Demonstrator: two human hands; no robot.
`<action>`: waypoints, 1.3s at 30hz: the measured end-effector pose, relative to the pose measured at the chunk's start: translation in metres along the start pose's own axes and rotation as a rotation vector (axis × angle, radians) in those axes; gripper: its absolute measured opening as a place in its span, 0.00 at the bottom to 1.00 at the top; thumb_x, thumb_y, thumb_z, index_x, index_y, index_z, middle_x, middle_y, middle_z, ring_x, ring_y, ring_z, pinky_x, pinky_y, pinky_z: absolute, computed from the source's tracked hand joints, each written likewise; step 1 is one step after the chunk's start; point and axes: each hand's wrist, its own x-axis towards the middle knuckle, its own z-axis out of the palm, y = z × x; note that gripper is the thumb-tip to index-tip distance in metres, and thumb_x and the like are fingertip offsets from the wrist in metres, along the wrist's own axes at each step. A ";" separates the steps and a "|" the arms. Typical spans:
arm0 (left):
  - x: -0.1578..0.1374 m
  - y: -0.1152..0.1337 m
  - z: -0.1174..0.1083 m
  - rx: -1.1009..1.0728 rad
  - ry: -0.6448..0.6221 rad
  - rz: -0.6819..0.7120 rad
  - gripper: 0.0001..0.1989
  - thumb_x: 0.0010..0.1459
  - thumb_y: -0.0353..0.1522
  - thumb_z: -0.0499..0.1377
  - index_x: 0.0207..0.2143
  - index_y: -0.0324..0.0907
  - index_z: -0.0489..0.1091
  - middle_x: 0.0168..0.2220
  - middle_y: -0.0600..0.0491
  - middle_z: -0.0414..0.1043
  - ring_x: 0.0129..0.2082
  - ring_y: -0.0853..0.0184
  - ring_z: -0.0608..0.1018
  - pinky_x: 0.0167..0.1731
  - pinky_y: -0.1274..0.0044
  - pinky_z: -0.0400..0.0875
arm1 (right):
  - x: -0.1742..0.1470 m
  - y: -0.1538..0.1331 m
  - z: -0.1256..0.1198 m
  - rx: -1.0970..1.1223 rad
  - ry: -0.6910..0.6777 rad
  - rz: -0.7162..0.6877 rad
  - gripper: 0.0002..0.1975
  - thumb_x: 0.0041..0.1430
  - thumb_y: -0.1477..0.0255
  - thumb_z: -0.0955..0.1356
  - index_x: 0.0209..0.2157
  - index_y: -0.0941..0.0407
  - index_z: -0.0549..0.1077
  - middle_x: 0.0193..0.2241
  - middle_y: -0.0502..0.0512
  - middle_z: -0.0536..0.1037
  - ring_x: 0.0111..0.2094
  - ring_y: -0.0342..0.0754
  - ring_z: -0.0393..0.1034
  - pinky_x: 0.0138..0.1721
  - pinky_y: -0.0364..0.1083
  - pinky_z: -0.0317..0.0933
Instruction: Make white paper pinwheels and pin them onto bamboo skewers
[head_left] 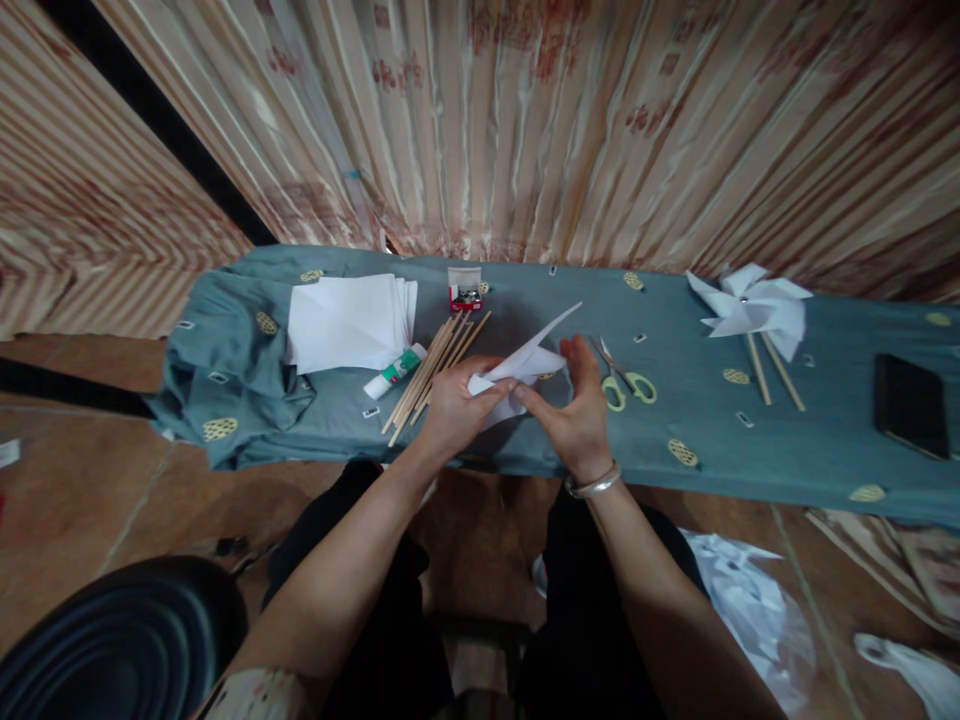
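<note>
Both hands hold a folded white paper piece (529,357) just above the teal cloth-covered table (787,450). My left hand (454,405) pinches its left corner. My right hand (574,405), with a silver bangle on the wrist, pinches the paper's lower right side. One pointed flap of the paper sticks up and to the right. A bundle of wooden sticks (435,370) lies just left of my left hand. A glue tube (395,371) lies beside the sticks. Green-handled scissors (624,379) lie right of my right hand.
A stack of white paper sheets (349,322) lies at the table's left. A small red box of pins (465,289) stands at the back. Finished white paper pinwheels on sticks (754,305) lie at the right, beside a black phone (911,405). A black stool (112,650) stands at lower left.
</note>
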 end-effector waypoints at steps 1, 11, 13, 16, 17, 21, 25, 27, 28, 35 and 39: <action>0.000 0.001 0.000 0.005 -0.007 -0.003 0.12 0.51 0.33 0.63 0.37 0.37 0.78 0.34 0.51 0.80 0.31 0.66 0.77 0.31 0.78 0.69 | 0.001 -0.001 -0.002 -0.001 -0.017 -0.039 0.47 0.47 0.55 0.75 0.63 0.61 0.57 0.58 0.71 0.68 0.59 0.60 0.65 0.60 0.60 0.58; -0.001 0.003 -0.002 0.108 -0.079 0.064 0.09 0.52 0.29 0.63 0.37 0.38 0.79 0.35 0.51 0.80 0.35 0.65 0.79 0.37 0.77 0.71 | 0.004 -0.014 -0.015 -0.219 -0.085 -0.200 0.38 0.52 0.60 0.73 0.62 0.52 0.58 0.46 0.60 0.79 0.48 0.58 0.74 0.57 0.63 0.58; -0.001 0.002 -0.002 0.112 -0.090 0.081 0.09 0.51 0.28 0.62 0.37 0.39 0.78 0.35 0.52 0.80 0.35 0.66 0.79 0.38 0.77 0.71 | 0.004 -0.017 -0.016 -0.257 -0.108 -0.227 0.35 0.54 0.60 0.72 0.61 0.52 0.60 0.45 0.59 0.81 0.49 0.58 0.74 0.59 0.65 0.54; -0.002 0.002 -0.001 0.105 -0.110 0.099 0.10 0.50 0.25 0.61 0.37 0.39 0.78 0.35 0.52 0.80 0.34 0.67 0.79 0.37 0.78 0.71 | 0.005 -0.020 -0.019 -0.272 -0.166 -0.254 0.32 0.56 0.62 0.70 0.60 0.53 0.61 0.43 0.57 0.82 0.50 0.58 0.74 0.62 0.67 0.46; -0.002 0.002 -0.001 0.103 -0.118 0.102 0.11 0.50 0.25 0.61 0.37 0.38 0.78 0.35 0.52 0.80 0.34 0.67 0.79 0.37 0.78 0.71 | 0.005 -0.020 -0.020 -0.265 -0.188 -0.257 0.31 0.57 0.63 0.70 0.60 0.53 0.61 0.42 0.57 0.82 0.49 0.57 0.74 0.63 0.67 0.45; -0.004 0.003 -0.001 0.114 -0.138 0.084 0.11 0.50 0.24 0.60 0.37 0.38 0.78 0.35 0.52 0.80 0.35 0.67 0.79 0.38 0.78 0.71 | 0.005 -0.019 -0.022 -0.240 -0.220 -0.252 0.28 0.55 0.65 0.71 0.57 0.53 0.64 0.39 0.55 0.83 0.48 0.57 0.75 0.61 0.64 0.53; -0.005 0.003 0.000 0.118 -0.136 0.063 0.11 0.51 0.24 0.60 0.37 0.39 0.77 0.35 0.52 0.80 0.35 0.67 0.79 0.39 0.77 0.71 | 0.004 -0.017 -0.022 -0.190 -0.221 -0.212 0.26 0.54 0.67 0.71 0.55 0.52 0.67 0.39 0.53 0.82 0.42 0.54 0.77 0.56 0.59 0.62; -0.005 0.003 0.001 0.119 -0.127 0.052 0.11 0.51 0.24 0.60 0.37 0.39 0.77 0.36 0.52 0.80 0.36 0.67 0.79 0.40 0.77 0.72 | 0.003 -0.017 -0.021 -0.164 -0.216 -0.187 0.26 0.54 0.67 0.71 0.55 0.52 0.67 0.38 0.53 0.82 0.41 0.53 0.78 0.53 0.57 0.65; -0.005 0.003 0.001 0.120 -0.122 0.047 0.11 0.51 0.24 0.60 0.37 0.38 0.77 0.36 0.52 0.80 0.36 0.66 0.79 0.40 0.77 0.72 | 0.003 -0.016 -0.021 -0.156 -0.212 -0.175 0.25 0.54 0.67 0.71 0.54 0.52 0.68 0.38 0.53 0.82 0.41 0.53 0.77 0.52 0.56 0.66; -0.004 0.004 0.002 0.117 -0.127 0.030 0.11 0.51 0.23 0.61 0.38 0.39 0.77 0.37 0.52 0.81 0.37 0.66 0.80 0.41 0.77 0.72 | 0.002 -0.017 -0.020 -0.166 -0.197 -0.125 0.24 0.53 0.67 0.71 0.53 0.52 0.69 0.38 0.54 0.82 0.46 0.55 0.75 0.49 0.53 0.69; -0.004 0.004 0.001 0.146 -0.128 0.057 0.09 0.53 0.25 0.61 0.38 0.38 0.77 0.37 0.51 0.81 0.37 0.66 0.80 0.40 0.77 0.72 | 0.002 -0.016 -0.019 -0.192 -0.191 -0.131 0.23 0.53 0.67 0.71 0.52 0.52 0.70 0.40 0.54 0.82 0.45 0.55 0.76 0.49 0.54 0.69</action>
